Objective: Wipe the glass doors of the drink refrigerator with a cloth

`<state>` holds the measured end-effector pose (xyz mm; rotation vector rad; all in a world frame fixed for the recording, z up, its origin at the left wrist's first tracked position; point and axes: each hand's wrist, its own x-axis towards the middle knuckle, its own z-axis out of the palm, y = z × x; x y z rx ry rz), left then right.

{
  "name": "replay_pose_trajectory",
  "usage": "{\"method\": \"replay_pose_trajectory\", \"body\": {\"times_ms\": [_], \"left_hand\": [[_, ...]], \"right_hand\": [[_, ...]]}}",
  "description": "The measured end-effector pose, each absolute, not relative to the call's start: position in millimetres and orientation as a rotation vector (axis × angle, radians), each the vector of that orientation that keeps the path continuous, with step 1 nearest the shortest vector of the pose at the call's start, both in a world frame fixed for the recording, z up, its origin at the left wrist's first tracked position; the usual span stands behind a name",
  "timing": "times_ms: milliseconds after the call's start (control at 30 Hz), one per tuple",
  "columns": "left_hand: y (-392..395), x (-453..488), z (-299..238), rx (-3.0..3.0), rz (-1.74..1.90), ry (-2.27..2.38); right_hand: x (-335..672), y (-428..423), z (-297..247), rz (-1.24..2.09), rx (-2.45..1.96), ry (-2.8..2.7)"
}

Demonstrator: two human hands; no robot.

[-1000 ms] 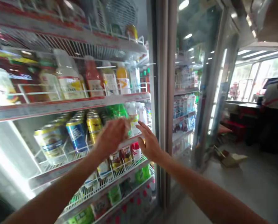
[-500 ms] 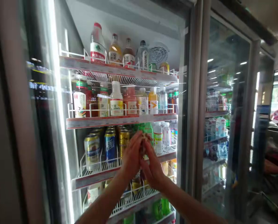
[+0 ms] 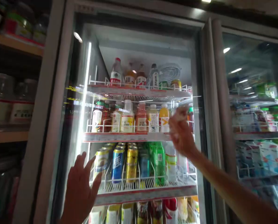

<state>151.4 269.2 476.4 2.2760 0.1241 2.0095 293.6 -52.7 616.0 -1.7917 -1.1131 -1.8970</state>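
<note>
Glossy, reflective glass door (image 3: 134,40), dull smooth metal frame (image 3: 212,93), shiny metal cans (image 3: 131,163).

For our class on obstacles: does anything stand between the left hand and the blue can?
Yes. The glass door stands between the left hand and the blue can; reflections across it suggest it is shut. Behind it, a white wire rail crosses low in front of the can.

My left hand (image 3: 81,185) spreads its fingers before the lower left of a tall glass-fronted fridge with a grey metal frame (image 3: 208,77). My right hand (image 3: 181,133) is raised, too blurred to tell whether it holds anything, near a bottle of orange drink (image 3: 164,112). Below stand blue (image 3: 117,165) and gold metal cans (image 3: 131,165) and a green plastic bottle (image 3: 159,163).
</note>
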Motion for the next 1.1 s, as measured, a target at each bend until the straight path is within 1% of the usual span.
{"method": "replay_pose_trajectory", "body": {"times_ms": [67, 100, 133, 200, 233, 300, 333, 400, 467, 500, 600, 667, 733, 800, 833, 867, 900, 967, 1000, 1033, 1067, 1100], "left_hand": [[272.5, 163.0, 480.5, 2.338, 2.188, 0.132], [273.8, 168.4, 488.5, 2.342, 2.259, 0.149], [275.8, 172.7, 500.2, 2.339, 2.317, 0.17], [282.7, 177.7, 532.5, 2.321, 2.396, 0.23], [287.1, 178.5, 551.6, 2.312, 2.415, 0.27], [295.8, 178.3, 590.1, 2.288, 2.436, 0.35], [299.2, 178.2, 607.3, 2.278, 2.437, 0.377], [303.6, 179.5, 633.1, 2.297, 2.436, 0.377], [305.9, 182.6, 644.9, 2.332, 2.467, 0.321], [306.7, 184.3, 646.2, 2.351, 2.489, 0.283], [309.1, 187.7, 641.0, 2.35, 2.575, 0.193], [310.5, 188.1, 637.0, 2.331, 2.603, 0.153], [311.1, 187.6, 635.5, 2.306, 2.612, 0.116], [310.3, 187.1, 635.9, 2.296, 2.599, 0.079], [309.3, 187.0, 636.3, 2.297, 2.589, 0.068], [308.0, 186.9, 636.7, 2.299, 2.574, 0.062], [306.5, 186.8, 637.0, 2.302, 2.556, 0.054], [304.2, 185.9, 637.1, 2.279, 2.526, 0.021], [304.1, 184.8, 636.9, 2.245, 2.514, -0.015], [305.0, 183.1, 636.5, 2.196, 2.5, -0.062], [307.3, 180.8, 635.7, 2.142, 2.479, -0.109], [311.0, 178.0, 634.7, 2.092, 2.452, -0.143]], "right_hand": [[297.7, -53.6, 610.5, -1.949, -1.887, -1.503], [302.7, -57.7, 621.0, -2.014, -1.892, -1.56], [308.7, -63.9, 641.3, -2.062, -1.917, -1.356], [318.3, -74.6, 701.2, -2.099, -1.833, -0.903], [319.6, -74.6, 731.7, -2.104, -1.768, -0.795], [314.1, -56.6, 772.6, -2.105, -1.705, -0.76], [308.5, -39.8, 779.6, -2.115, -1.695, -0.811], [296.8, -2.8, 773.7, -2.157, -1.698, -1.011], [290.5, 19.4, 763.6, -2.187, -1.756, -1.393], [290.0, 21.2, 763.7, -2.168, -1.812, -1.405], [292.6, 9.0, 782.2, -1.961, -1.878, -0.681], [289.7, 13.3, 788.8, -1.902, -1.859, -0.51], [281.8, 36.0, 779.8, -1.981, -1.895, -0.76], [274.2, 62.1, 766.0, -2.115, -1.887, -1.358], [271.7, 71.0, 762.8, -2.127, -1.872, -1.547], [270.1, 76.1, 763.5, -2.116, -1.862, -1.592], [268.7, 78.4, 767.6, -2.082, -1.87, -1.465], [264.9, 82.2, 778.0, -1.955, -1.859, -0.995], [261.5, 87.1, 779.5, -1.896, -1.849, -0.853], [256.9, 95.0, 776.5, -1.87, -1.85, -0.828], [251.3, 105.5, 769.4, -1.887, -1.878, -0.969], [245.3, 117.2, 760.0, -1.938, -1.906, -1.231]]}}
